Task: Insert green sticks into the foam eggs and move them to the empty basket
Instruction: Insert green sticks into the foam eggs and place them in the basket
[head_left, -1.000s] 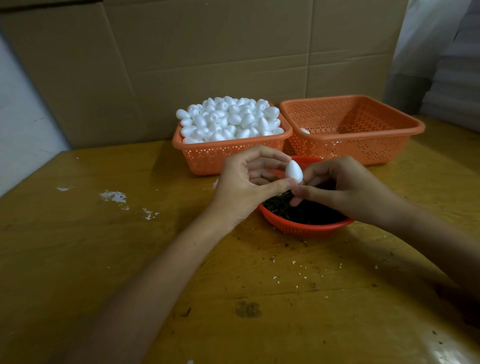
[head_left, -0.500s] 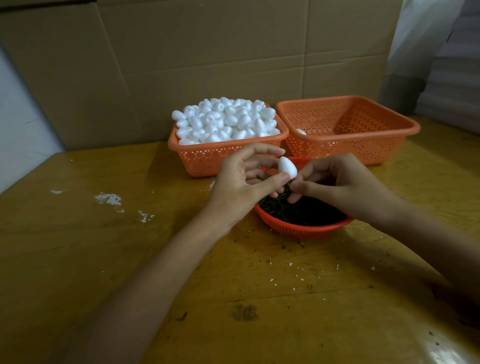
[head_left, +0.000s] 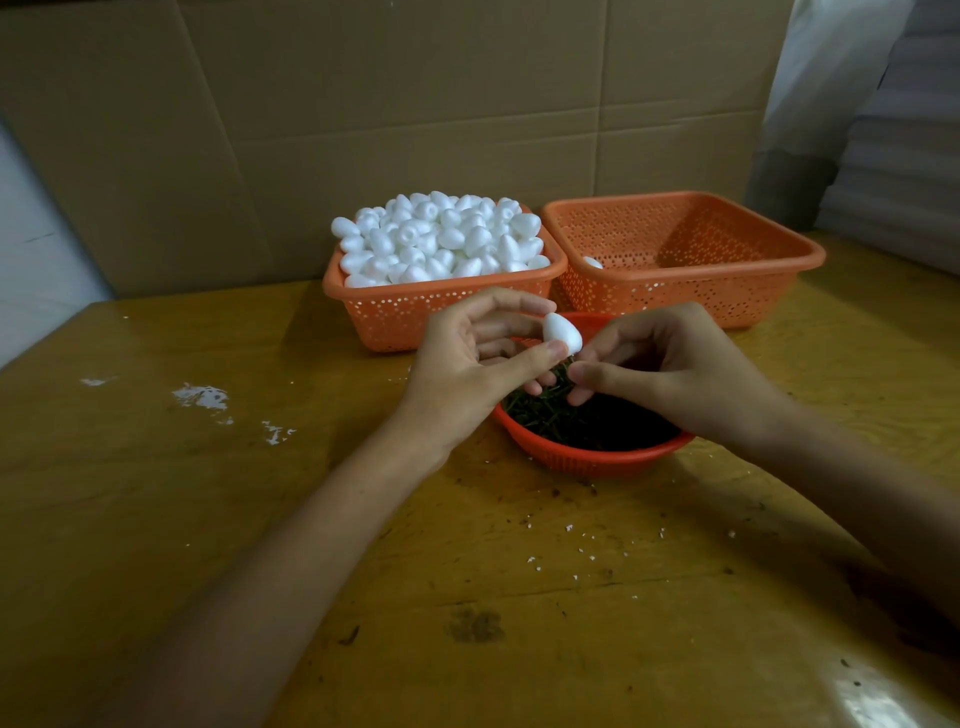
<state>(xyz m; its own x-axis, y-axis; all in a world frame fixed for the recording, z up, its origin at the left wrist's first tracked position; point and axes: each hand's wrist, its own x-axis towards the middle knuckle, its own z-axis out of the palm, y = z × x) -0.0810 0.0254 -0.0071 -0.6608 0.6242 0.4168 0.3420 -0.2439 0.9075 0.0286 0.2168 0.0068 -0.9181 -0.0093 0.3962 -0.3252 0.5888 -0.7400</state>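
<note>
My left hand (head_left: 467, 358) pinches a white foam egg (head_left: 562, 333) between thumb and fingers, just above the round red bowl (head_left: 597, 457) of green sticks (head_left: 545, 413). My right hand (head_left: 670, 369) is close against the egg's lower end, thumb and forefinger pinched together there; whatever they hold is too thin to make out. Behind stands an orange basket (head_left: 395, 317) heaped with foam eggs (head_left: 441, 239). To its right is a second orange basket (head_left: 727, 291) with one egg (head_left: 592, 262) lying at its left side.
The wooden table (head_left: 208, 493) carries white foam crumbs and dark flecks in front of the bowl, and white scuffs at the left. A cardboard sheet (head_left: 363, 104) stands upright behind the baskets. White stacked material shows at the far right.
Both hands stay together over the bowl. The egg has tilted slightly in my left hand and my right fingers have closed in under it.
</note>
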